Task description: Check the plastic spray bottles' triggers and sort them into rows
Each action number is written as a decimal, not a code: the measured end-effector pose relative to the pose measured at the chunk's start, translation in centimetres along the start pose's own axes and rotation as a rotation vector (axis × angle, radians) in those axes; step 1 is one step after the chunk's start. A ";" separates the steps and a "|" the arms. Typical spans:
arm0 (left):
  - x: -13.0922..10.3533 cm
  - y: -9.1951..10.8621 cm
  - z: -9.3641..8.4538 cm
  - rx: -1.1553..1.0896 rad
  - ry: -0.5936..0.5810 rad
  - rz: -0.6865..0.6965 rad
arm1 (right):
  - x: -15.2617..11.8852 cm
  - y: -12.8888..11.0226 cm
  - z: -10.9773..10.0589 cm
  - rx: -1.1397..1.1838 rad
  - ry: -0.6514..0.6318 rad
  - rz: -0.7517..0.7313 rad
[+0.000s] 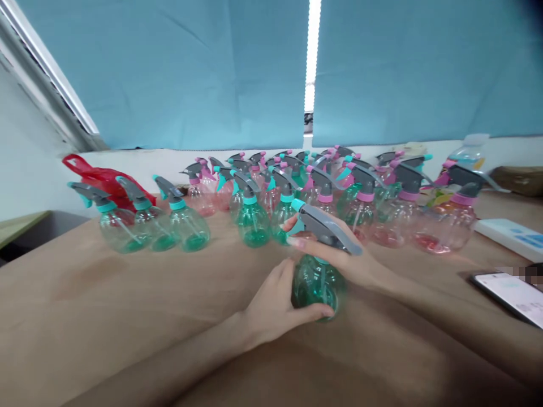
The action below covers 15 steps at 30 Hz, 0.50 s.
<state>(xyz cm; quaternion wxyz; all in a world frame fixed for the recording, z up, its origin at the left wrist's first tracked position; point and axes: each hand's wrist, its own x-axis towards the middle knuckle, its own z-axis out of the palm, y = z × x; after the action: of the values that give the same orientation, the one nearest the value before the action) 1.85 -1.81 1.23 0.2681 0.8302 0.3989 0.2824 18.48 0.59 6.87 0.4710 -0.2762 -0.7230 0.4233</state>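
A green spray bottle with a grey and teal spray head is between my two hands, near the middle of the view. My left hand wraps round the lower left of its round body, thumb across the front. Around the neck and spray head is my right hand, its fingers reaching left past the teal trigger. The spray head points to the upper left. Behind my hands stand two more green bottles with teal collars, close together.
Three green bottles stand at the left before a red plastic bag. Several pink-collared bottles stand at the back and right. A phone and a white device lie on the brown table at the right.
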 end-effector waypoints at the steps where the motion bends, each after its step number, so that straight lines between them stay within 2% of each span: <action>1: 0.4 -0.1 0.1 0.024 -0.002 -0.007 | 0.1 0.3 -0.3 -0.001 0.020 0.001; 4: 1.2 -0.6 0.2 0.145 -0.034 0.008 | 0.2 1.1 -1.3 -0.010 0.086 0.002; 8: 1.4 -2.0 -0.3 0.381 -0.084 0.137 | 0.2 1.8 -2.1 -0.112 0.170 0.036; 10: 1.3 -2.8 -0.6 0.469 -0.097 0.154 | 0.2 1.9 -2.3 -0.131 0.184 0.066; 15: 0.9 -3.4 -1.2 0.510 -0.172 0.127 | 0.0 1.9 -2.5 -0.137 0.201 0.132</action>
<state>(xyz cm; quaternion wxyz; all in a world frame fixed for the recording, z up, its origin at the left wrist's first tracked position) -0.23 1.05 0.06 0.0650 0.9152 0.3799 0.1175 20.73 2.41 5.75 0.4923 -0.3957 -0.6796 0.3731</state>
